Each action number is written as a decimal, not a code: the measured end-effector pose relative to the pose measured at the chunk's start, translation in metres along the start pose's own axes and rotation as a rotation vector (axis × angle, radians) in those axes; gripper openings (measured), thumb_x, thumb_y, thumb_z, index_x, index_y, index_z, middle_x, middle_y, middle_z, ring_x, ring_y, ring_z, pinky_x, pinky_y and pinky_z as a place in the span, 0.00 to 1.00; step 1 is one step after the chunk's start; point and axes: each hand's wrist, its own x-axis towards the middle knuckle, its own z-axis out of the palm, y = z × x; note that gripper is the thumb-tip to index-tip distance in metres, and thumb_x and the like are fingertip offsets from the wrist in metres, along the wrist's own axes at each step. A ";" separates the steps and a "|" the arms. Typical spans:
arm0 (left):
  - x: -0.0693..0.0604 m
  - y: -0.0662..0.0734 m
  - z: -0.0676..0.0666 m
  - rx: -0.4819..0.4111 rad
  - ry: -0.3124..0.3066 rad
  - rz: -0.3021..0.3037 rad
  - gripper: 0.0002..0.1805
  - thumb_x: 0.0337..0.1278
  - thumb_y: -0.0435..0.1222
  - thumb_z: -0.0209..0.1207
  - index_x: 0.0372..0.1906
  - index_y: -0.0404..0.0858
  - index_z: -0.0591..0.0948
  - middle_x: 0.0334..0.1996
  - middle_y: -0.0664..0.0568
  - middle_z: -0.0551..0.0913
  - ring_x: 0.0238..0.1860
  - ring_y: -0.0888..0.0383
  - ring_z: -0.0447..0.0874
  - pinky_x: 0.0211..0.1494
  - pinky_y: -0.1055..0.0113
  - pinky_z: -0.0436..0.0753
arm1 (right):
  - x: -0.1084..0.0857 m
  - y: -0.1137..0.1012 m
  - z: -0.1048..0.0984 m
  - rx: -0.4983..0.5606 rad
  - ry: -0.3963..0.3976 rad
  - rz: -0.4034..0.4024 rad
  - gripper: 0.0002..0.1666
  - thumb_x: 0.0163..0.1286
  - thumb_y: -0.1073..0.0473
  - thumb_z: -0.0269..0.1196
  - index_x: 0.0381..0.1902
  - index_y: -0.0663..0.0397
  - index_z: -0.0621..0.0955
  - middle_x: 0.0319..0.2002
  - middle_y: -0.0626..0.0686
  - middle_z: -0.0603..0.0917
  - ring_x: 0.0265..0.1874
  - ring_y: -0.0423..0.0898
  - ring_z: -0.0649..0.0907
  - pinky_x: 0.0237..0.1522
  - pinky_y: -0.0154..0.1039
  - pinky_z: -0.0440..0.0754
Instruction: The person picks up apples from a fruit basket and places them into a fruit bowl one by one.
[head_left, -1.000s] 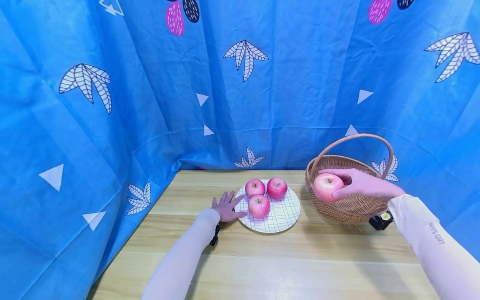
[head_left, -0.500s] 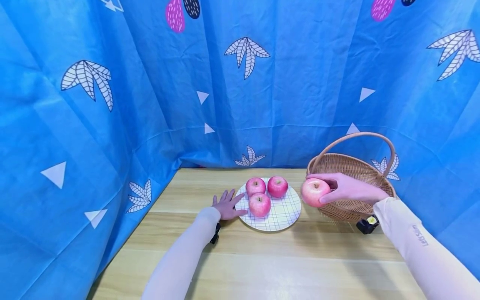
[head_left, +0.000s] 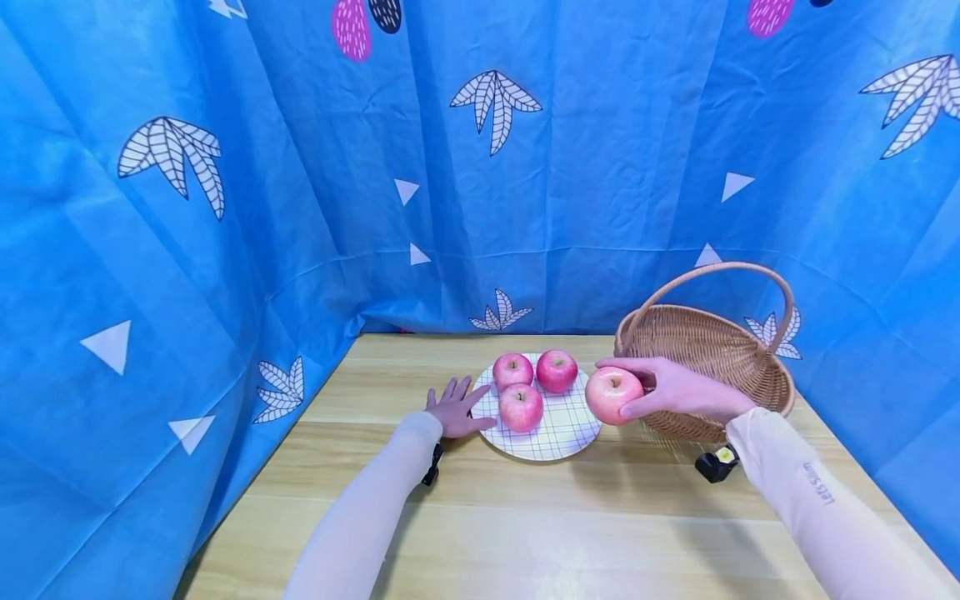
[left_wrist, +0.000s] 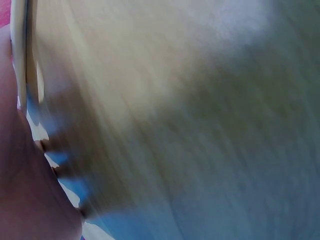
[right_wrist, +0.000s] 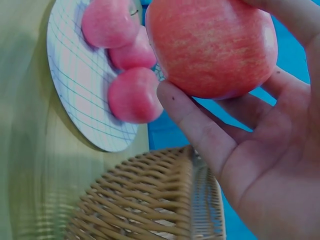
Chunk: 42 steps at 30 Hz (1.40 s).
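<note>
Held up between thumb and fingers of my right hand point(head_left: 686, 390) is a pink-red apple point(head_left: 613, 396), just off the right rim of a round plate. The right wrist view shows this apple point(right_wrist: 212, 47) large, with the fingers curled about it. Three more apples point(head_left: 521, 408) sit together on the left and back part of the white checked plate point(head_left: 558, 437). My left hand point(head_left: 456, 412) lies with fingers spread at the plate's left edge, thumb by the rim. The left wrist view is blurred, with part of that hand point(left_wrist: 35, 185) along its left side.
A brown wicker basket point(head_left: 705, 333) with a tall arched handle stands right of the plate, partly behind my right hand. Under everything is a light wooden table point(head_left: 510, 533). A blue patterned curtain point(head_left: 480, 200) hangs along the back and sides.
My right hand has carried the apple leftward, from in front of the basket to the plate's right edge. The left hand and the apples on the plate keep their places.
</note>
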 end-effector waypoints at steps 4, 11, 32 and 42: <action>0.002 -0.003 0.002 -0.001 -0.002 0.005 0.50 0.53 0.79 0.42 0.80 0.70 0.45 0.83 0.52 0.36 0.82 0.43 0.29 0.76 0.31 0.32 | 0.004 0.002 0.010 -0.015 0.025 -0.010 0.48 0.59 0.47 0.75 0.74 0.43 0.69 0.61 0.49 0.80 0.59 0.50 0.78 0.57 0.35 0.80; -0.003 0.000 -0.001 -0.003 -0.008 0.010 0.49 0.55 0.78 0.40 0.80 0.68 0.45 0.83 0.51 0.36 0.82 0.42 0.30 0.76 0.30 0.32 | 0.010 0.007 0.023 -0.048 0.054 -0.039 0.48 0.58 0.45 0.76 0.74 0.42 0.70 0.60 0.47 0.81 0.58 0.48 0.79 0.57 0.34 0.79; -0.016 0.012 -0.014 -0.002 -0.025 0.000 0.48 0.59 0.75 0.43 0.81 0.66 0.45 0.83 0.49 0.37 0.82 0.42 0.30 0.76 0.32 0.31 | 0.032 0.015 0.055 -0.043 0.250 -0.024 0.54 0.55 0.42 0.77 0.75 0.47 0.68 0.63 0.56 0.80 0.60 0.52 0.80 0.63 0.50 0.76; -0.013 0.009 -0.011 -0.003 -0.021 0.007 0.48 0.59 0.75 0.42 0.81 0.66 0.45 0.83 0.49 0.36 0.82 0.41 0.30 0.76 0.30 0.32 | 0.039 0.023 0.069 0.024 0.333 0.011 0.54 0.55 0.45 0.78 0.76 0.48 0.67 0.68 0.59 0.76 0.61 0.54 0.80 0.63 0.51 0.76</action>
